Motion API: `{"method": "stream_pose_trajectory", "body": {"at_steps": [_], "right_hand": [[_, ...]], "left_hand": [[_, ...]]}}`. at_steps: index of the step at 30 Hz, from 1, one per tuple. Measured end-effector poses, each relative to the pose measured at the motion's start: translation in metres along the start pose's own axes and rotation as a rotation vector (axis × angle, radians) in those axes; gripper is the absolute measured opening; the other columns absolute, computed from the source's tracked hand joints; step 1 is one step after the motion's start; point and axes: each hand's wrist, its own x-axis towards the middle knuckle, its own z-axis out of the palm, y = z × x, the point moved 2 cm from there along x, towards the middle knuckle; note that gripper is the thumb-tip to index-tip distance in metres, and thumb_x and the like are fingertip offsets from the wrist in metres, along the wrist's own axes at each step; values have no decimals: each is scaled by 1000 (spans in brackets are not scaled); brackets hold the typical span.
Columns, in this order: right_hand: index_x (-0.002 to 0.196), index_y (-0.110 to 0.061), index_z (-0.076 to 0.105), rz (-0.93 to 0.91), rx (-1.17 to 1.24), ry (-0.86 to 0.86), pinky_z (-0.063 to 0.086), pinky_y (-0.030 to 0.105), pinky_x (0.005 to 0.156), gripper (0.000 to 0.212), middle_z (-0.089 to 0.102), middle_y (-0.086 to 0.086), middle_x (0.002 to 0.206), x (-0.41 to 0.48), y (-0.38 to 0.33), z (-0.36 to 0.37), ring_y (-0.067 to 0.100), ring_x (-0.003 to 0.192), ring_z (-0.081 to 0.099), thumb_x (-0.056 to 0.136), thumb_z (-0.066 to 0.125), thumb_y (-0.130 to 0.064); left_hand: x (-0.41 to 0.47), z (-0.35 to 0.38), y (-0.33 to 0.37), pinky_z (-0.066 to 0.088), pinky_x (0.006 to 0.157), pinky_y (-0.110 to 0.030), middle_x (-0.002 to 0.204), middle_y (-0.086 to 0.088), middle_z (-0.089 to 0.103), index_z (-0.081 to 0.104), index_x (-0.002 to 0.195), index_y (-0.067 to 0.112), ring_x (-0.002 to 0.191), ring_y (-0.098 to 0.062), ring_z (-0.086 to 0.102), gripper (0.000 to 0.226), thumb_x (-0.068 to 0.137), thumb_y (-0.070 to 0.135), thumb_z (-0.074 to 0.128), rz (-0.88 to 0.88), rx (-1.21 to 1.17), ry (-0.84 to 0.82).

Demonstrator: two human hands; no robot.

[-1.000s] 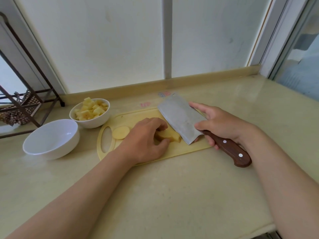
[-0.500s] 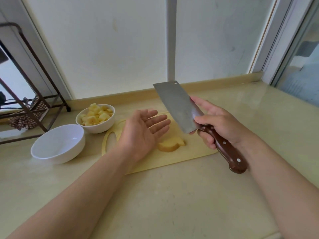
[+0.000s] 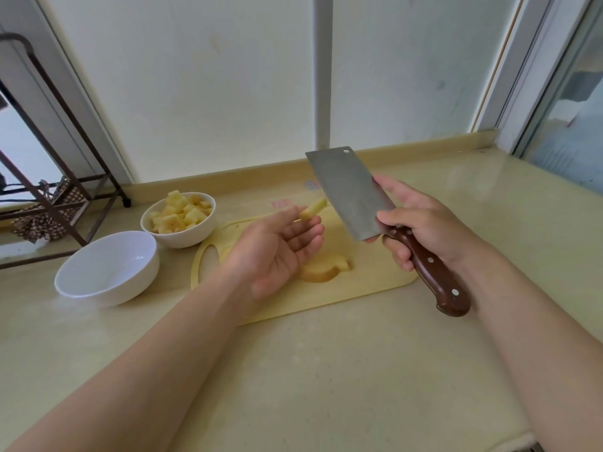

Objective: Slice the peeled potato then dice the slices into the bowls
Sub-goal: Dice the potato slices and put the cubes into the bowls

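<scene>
My left hand [image 3: 277, 252] hovers palm up over the yellow cutting board [image 3: 326, 298], with a pale potato strip [image 3: 314, 207] pinched at the tips of thumb and forefinger. A cut potato piece [image 3: 321, 272] lies on the board, partly hidden behind that hand. My right hand [image 3: 424, 220] grips the brown handle of a cleaver [image 3: 349, 190], whose blade is raised off the board and points up and to the left. One small white bowl [image 3: 182, 243] behind the board's left end holds potato dice. An empty white bowl [image 3: 130, 293] stands left of the board.
A dark metal rack [image 3: 49, 177] with a checked cloth [image 3: 39, 223] on its lower shelf stands at the far left of the counter. A white wall runs along the back, and a window frame [image 3: 509, 93] stands at the right.
My left hand lifted off the potato on the board and turned palm up, and a potato strip is now at its fingertips. The cleaver rose off the board and tilted upward.
</scene>
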Motion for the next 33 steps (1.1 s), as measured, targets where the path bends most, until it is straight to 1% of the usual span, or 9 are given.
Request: {"method": "stream_pose_trajectory", "body": {"at_steps": [3,8,10,13,18,20,24,28,33], "right_hand": [[153,-38,44,-9,11,22,39,25,36,64,63,23,81,0,-2,-4,17,40,44,102,47,1],[154,-37,41,-25,29,65,38,25,36,64,68,19,75,0,-4,-11,16,40,43,102,45,1],[153,-37,42,-27,29,69,39,25,36,64,68,19,74,0,-4,-12,16,40,43,102,45,1],[153,-37,42,-23,10,69,39,26,36,63,67,21,77,0,-3,-12,16,40,43,102,46,1],[157,-35,39,-9,-5,68,40,26,36,66,62,29,85,0,-2,-12,17,40,44,102,47,1],[157,-35,38,-6,-12,67,40,26,37,67,62,30,86,0,-2,-12,17,40,44,102,47,1],[158,-35,36,0,-31,72,40,26,36,68,64,29,85,0,-2,-11,17,41,44,102,47,1],[157,-37,37,21,-98,89,41,27,38,70,64,30,87,-2,-2,-12,19,42,46,100,49,2],[155,-41,39,87,-304,147,46,31,41,76,63,16,66,-4,-4,-23,21,42,52,94,51,3]], "left_hand": [[1,-3,2,56,60,-28,85,-17,67,62,102,1,70,-21,66,11,92,2,57,84,115,21],[-1,-12,7,48,62,-22,82,-7,71,70,92,15,67,-9,60,15,86,2,64,477,993,150],[-2,-13,1,45,64,-12,82,7,67,71,95,23,65,2,56,18,87,9,63,568,1231,88],[-1,-14,-6,39,69,-4,92,16,63,70,107,22,78,4,57,20,93,13,59,642,1468,13],[2,-14,-7,40,75,-13,106,11,62,71,112,20,88,-6,56,26,92,11,56,619,1547,-17],[0,-12,-6,41,79,-19,115,10,60,69,116,20,94,-7,56,31,88,19,54,580,1553,-112],[-7,-7,-6,36,103,-16,143,14,46,49,141,25,125,-1,44,67,75,36,58,441,1718,-342],[-9,-9,-6,35,89,-2,139,17,49,57,134,24,115,3,50,61,74,29,65,471,1706,-347],[-11,-13,-2,46,91,-14,122,15,60,62,127,27,104,1,55,51,78,27,75,529,1632,-232]]}}
